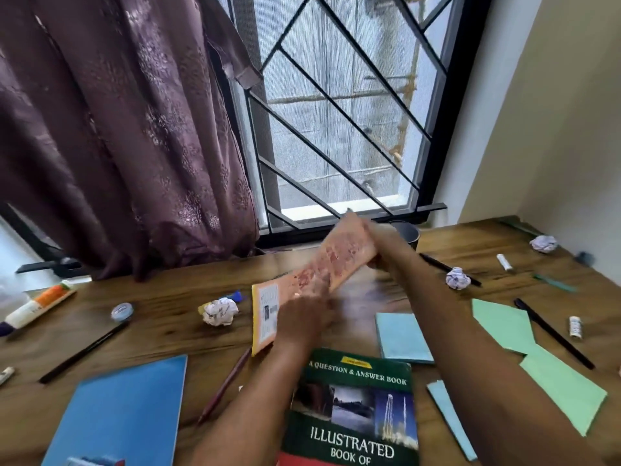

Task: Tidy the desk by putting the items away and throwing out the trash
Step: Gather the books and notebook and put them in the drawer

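Observation:
An orange book (322,270) is lifted off the wooden desk (161,334), tilted, blurred by motion. My left hand (299,321) grips its near lower edge and my right hand (383,250) holds its far upper end. Below my arms lie a green "Illustrated" book (353,408) and a blue notebook (121,415). Crumpled paper balls sit at centre left (220,311), right of centre (457,278) and far right (543,243). Black pencils (84,351) (554,334), a reddish pencil (225,385), a glue tube (40,306) and a tape roll (121,311) are scattered around.
Green paper sheets (537,358) and blue sticky pads (401,338) lie at the right. A dark cup (408,235) stands by the window behind my right hand. Small white tubes (504,262) (575,327) sit far right. A purple curtain (117,136) hangs at the back left.

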`<state>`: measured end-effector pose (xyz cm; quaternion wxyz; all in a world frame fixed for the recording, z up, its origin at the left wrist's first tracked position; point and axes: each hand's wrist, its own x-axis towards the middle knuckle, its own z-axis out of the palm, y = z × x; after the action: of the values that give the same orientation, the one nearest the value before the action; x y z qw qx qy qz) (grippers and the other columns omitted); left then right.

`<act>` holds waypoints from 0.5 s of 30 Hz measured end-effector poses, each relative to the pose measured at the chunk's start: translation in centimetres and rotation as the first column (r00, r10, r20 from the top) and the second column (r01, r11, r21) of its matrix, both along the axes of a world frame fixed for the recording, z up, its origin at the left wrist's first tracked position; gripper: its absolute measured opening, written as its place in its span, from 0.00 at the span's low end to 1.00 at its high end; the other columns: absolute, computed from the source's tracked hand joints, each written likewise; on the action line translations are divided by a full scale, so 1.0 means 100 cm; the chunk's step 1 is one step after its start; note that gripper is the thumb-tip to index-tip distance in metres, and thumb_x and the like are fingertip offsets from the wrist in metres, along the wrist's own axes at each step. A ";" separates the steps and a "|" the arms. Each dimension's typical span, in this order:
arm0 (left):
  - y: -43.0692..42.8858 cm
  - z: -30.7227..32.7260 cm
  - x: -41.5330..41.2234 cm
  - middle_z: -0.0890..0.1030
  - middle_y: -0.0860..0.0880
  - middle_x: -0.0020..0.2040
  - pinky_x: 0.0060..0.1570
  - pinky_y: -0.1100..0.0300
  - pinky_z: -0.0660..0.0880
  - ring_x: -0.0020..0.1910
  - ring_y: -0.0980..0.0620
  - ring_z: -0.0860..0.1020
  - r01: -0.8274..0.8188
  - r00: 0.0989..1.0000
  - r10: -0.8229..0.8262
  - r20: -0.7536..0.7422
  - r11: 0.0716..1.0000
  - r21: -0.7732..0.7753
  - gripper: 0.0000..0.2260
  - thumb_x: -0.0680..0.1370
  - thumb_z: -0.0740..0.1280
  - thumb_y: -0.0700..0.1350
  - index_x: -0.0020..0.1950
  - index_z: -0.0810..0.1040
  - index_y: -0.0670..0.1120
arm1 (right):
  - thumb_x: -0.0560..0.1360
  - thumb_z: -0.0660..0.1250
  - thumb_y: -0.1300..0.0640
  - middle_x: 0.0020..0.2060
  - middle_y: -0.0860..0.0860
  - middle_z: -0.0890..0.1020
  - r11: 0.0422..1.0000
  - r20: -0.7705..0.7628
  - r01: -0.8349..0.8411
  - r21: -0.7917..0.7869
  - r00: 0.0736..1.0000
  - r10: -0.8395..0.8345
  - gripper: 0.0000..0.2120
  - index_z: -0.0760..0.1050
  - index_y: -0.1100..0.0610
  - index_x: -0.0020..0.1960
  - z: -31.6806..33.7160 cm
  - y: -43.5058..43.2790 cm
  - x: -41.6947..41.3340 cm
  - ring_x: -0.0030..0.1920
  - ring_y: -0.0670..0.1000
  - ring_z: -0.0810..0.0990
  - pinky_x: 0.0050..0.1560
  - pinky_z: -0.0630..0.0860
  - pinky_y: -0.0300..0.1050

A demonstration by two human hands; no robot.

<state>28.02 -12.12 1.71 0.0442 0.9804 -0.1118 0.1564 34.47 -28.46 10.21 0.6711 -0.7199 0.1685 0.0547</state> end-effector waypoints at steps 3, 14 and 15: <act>0.027 0.047 -0.016 0.79 0.47 0.28 0.18 0.59 0.67 0.22 0.45 0.77 -0.035 0.961 0.076 0.265 0.987 -0.156 0.21 0.71 0.70 0.37 0.60 0.71 0.51 | 0.77 0.49 0.33 0.41 0.51 0.81 0.945 0.118 -0.133 0.299 0.988 0.101 0.27 0.77 0.53 0.48 0.028 0.007 -0.034 0.43 0.50 0.78 0.44 0.74 0.44; 0.204 0.112 -0.121 0.82 0.48 0.52 0.50 0.41 0.78 0.51 0.44 0.81 -0.047 0.991 0.134 -0.014 0.251 -0.967 0.12 0.75 0.68 0.44 0.54 0.75 0.59 | 0.80 0.59 0.51 0.46 0.48 0.79 0.889 0.211 -0.428 0.165 0.895 0.392 0.09 0.72 0.49 0.59 -0.011 0.151 -0.174 0.42 0.46 0.78 0.40 0.73 0.42; 0.224 0.101 -0.134 0.82 0.46 0.52 0.49 0.41 0.78 0.50 0.42 0.81 -0.113 0.988 0.125 -0.086 0.231 -0.966 0.11 0.76 0.68 0.42 0.54 0.75 0.57 | 0.81 0.59 0.56 0.42 0.50 0.79 0.887 0.224 -0.438 0.150 0.888 0.401 0.08 0.72 0.51 0.59 -0.021 0.171 -0.187 0.37 0.45 0.77 0.36 0.73 0.40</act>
<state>14.63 10.25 11.80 0.6257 0.7496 0.0828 0.1994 15.73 -11.37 8.08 0.7238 -0.6713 -0.0616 0.1474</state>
